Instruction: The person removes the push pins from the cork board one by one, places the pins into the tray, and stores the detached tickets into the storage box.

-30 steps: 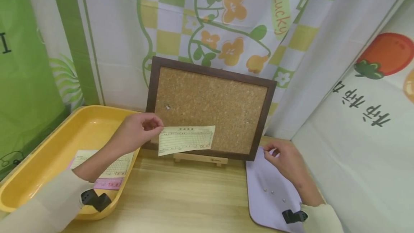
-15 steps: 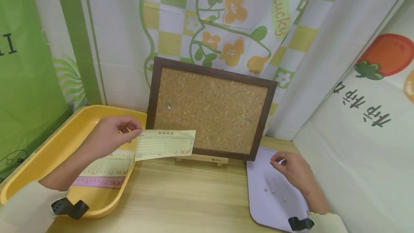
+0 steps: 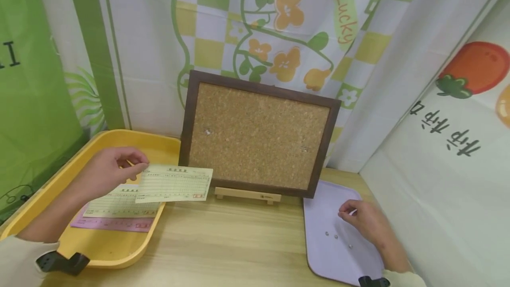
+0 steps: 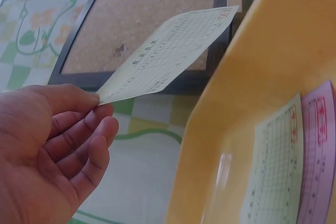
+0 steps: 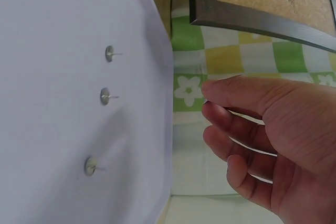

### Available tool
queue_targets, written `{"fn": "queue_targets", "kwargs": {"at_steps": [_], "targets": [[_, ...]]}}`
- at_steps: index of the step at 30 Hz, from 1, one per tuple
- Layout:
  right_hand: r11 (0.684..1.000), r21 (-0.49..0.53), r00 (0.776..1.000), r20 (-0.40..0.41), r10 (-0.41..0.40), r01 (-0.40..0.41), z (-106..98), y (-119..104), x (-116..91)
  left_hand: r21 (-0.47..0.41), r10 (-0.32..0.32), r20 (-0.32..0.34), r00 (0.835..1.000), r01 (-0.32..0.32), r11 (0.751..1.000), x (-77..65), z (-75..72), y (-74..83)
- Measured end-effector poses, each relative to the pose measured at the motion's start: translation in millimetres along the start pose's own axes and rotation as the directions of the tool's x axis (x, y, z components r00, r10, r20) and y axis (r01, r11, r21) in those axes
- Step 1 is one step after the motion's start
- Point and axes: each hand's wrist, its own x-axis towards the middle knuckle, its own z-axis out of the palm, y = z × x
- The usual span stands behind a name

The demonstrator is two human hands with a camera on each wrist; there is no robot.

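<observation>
My left hand pinches the left end of a pale yellow printed form between thumb and fingers. The form slants over the near-right rim of the yellow tray. Inside that tray lie another yellow form and a pink form. My right hand hovers above the lilac tray, thumb and index fingertips together. A tiny dark speck shows between those tips; I cannot tell whether they hold something. Several thumbtacks lie on the lilac tray, points up.
A brown-framed cork board leans on a small wooden stand at the back, two scuffed spots in its cork. Wooden tabletop stretches between the trays. A patterned curtain hangs behind.
My left hand has carried the yellow form leftward, away from the board's lower part to the yellow tray's edge. My right hand has sunk slightly downward and to the right.
</observation>
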Motion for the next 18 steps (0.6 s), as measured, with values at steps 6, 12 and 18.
{"fn": "queue_targets", "kwargs": {"at_steps": [6,12,18], "targets": [[1.0,-0.005,1.0,-0.002,0.031,-0.031,5.6,13.2,-6.5,-0.013,-0.049,0.0,0.999,0.049,0.999,-8.3,-11.7,-16.2],[0.998,-0.015,0.998,0.011,0.054,-0.054,11.6,24.4,-10.8,0.044,-0.114,0.013,0.993,0.113,0.993,-15.8,-26.5,-37.7],[0.996,-0.037,0.996,0.027,0.088,-0.087,17.2,30.8,-13.7,0.085,-0.172,0.036,0.985,0.168,0.982,-20.9,-32.4,-53.1]]}}
